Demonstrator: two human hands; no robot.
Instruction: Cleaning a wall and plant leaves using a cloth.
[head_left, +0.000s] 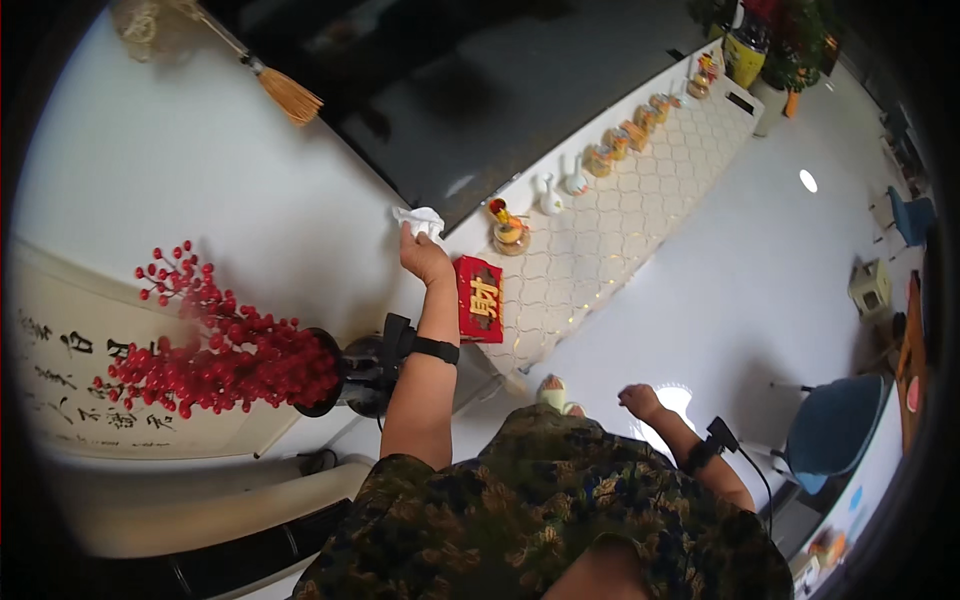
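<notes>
My left hand grips a crumpled white cloth or tissue. It presses against the lower corner of a large black television screen. Just below that hand stands a red box with a gold character, on a long cabinet with a cream patterned top. A gourd-shaped ornament in gold and red is beside the box. My right hand hangs low over the pale floor, away from the cabinet. Its fingers look curled, and nothing shows in it, but their exact pose is too small to make out.
White vases and several small jars line the cabinet's back edge. Left of my arm, red berry branches fill a black vase. A straw brush hangs beside the screen. A blue chair stands at right.
</notes>
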